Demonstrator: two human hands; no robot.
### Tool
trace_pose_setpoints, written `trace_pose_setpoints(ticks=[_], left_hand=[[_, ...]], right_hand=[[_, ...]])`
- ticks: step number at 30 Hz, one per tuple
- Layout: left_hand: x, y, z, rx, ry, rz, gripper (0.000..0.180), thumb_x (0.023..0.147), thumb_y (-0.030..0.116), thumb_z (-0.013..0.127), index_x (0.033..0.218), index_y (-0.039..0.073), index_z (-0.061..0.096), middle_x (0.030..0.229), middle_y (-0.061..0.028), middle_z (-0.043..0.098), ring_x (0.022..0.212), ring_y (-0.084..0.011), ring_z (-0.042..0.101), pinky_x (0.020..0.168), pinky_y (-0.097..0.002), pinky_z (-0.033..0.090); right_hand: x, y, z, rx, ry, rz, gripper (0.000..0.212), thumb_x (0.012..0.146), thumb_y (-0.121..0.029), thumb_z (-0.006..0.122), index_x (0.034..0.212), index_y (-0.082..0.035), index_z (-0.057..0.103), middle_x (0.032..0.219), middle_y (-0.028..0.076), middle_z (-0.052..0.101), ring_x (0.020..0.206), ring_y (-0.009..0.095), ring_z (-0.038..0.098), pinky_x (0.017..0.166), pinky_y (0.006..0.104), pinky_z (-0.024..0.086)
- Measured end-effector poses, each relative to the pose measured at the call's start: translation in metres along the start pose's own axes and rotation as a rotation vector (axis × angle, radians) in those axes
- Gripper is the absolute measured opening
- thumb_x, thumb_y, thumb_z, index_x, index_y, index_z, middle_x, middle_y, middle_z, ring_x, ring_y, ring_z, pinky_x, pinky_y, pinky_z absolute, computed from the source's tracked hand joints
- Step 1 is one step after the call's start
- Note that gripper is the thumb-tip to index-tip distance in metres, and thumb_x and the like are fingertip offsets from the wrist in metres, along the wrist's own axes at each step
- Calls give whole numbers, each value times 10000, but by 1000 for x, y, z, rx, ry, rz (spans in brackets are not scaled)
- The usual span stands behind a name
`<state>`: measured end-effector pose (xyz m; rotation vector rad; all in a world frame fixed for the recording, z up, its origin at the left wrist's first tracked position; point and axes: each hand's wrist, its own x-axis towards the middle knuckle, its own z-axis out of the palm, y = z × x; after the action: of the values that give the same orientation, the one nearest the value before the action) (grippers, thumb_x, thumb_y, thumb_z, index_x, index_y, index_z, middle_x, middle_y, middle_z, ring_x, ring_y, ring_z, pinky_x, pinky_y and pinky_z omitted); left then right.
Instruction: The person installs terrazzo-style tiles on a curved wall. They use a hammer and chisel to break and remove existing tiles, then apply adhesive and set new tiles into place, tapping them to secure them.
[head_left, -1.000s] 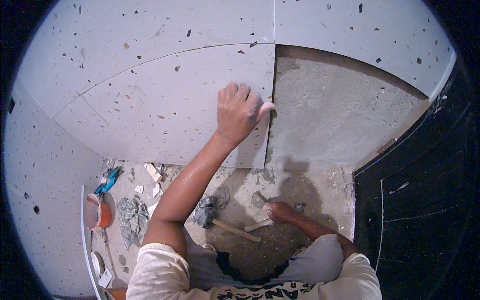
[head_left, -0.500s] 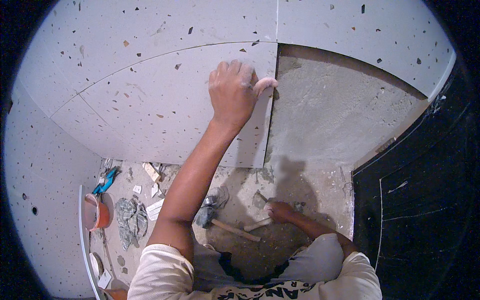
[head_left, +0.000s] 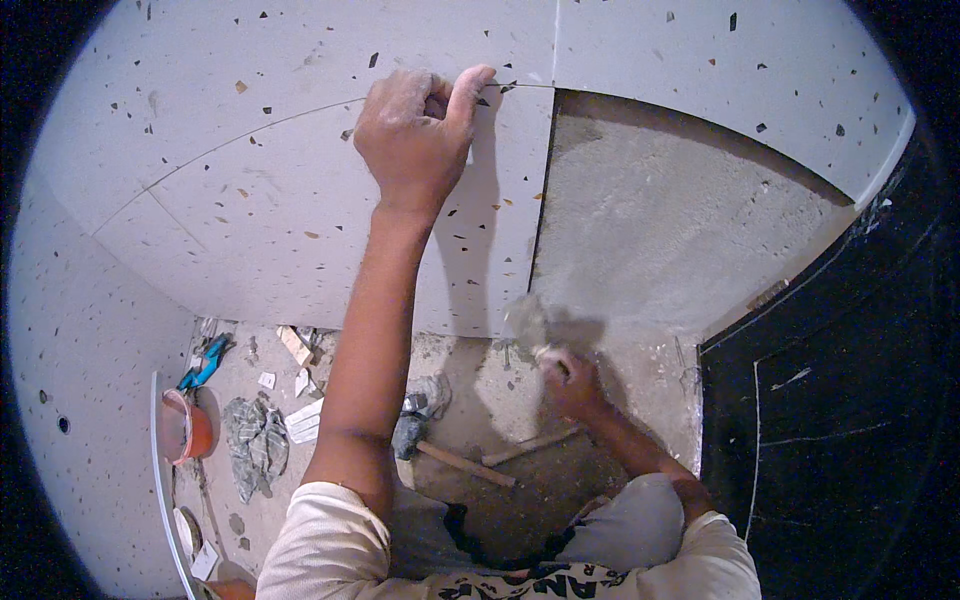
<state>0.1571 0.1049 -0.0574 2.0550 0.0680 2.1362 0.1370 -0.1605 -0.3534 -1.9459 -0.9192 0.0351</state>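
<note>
My left hand is raised in front of the speckled wall tile, close to its upper joint. Its fingers are curled in and the thumb sticks up; whatever they might hold is hidden. Lower and to the right, my right hand is closed around the handle of a small trowel. The trowel's grey blade is smeared by motion and sits near the tile's bottom right corner. On the floor below lie a hammer with a wooden handle and a second wooden handle.
Rough bare mortar shows right of the tile. A black panel stands at the right. Leftward on the floor are an orange bucket, a crumpled cloth, a blue-handled tool and white tile scraps.
My left hand has moved left and up from the tile's right edge. My right hand has lifted the trowel off the floor toward the tile's lower corner.
</note>
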Motion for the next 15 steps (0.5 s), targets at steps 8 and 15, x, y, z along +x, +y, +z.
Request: trace_pose_setpoints(ticks=[8,15], left_hand=[[-3,-3,1,-9,1,15,359,834,292,761,616,91,557,587,-35,537,553,-218,498,499,-358,400],[-4,-5,-5,-75,-28,41,313,836,240,749,631,88,569,595,-43,545,571,-223,513,520,-360,426]], right_hand=[[73,-62,-34,153,336,-212,117,892,-118,627,971,-32,642,954,169,682,903,324,676,801,398,534],[118,-105,-44,73,478,-312,95,895,-48,627,981,-15,647,886,82,677,794,141,646,720,274,515]])
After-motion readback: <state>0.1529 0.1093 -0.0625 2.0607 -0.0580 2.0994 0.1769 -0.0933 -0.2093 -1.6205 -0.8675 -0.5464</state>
